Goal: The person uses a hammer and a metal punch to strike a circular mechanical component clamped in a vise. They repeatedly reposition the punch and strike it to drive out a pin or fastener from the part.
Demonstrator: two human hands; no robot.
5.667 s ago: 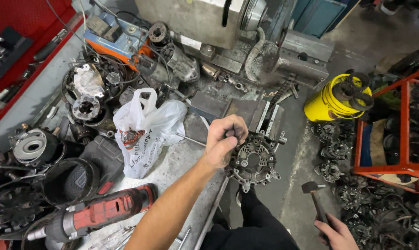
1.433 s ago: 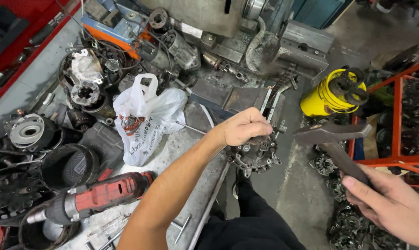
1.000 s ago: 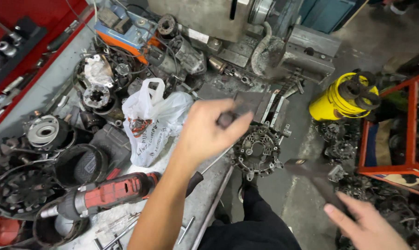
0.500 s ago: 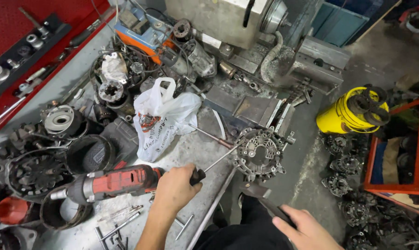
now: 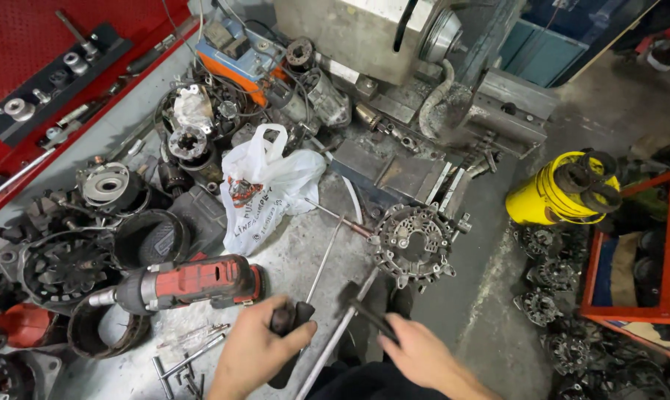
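My left hand (image 5: 255, 354) is at the front edge of the workbench, closed around the black handle of a long screwdriver (image 5: 325, 259) whose thin shaft lies on the bench and points toward a round metal alternator housing (image 5: 415, 243). The housing rests at the bench's right edge, clear of both hands. My right hand (image 5: 424, 357) grips the dark handle of a hammer (image 5: 359, 304), with its head just beside the left hand's knuckles.
A red cordless drill (image 5: 187, 283) lies left of my left hand. A white plastic bag (image 5: 265, 185) sits mid-bench among alternator parts. Loose bolts (image 5: 187, 363) lie near the front edge. A yellow drum (image 5: 557, 191) and red rack (image 5: 631, 252) stand on the right.
My left hand came off the alternator housing and drew back to the front edge, now holding the screwdriver handle. My right hand brought the hammer up from the floor side to the bench.
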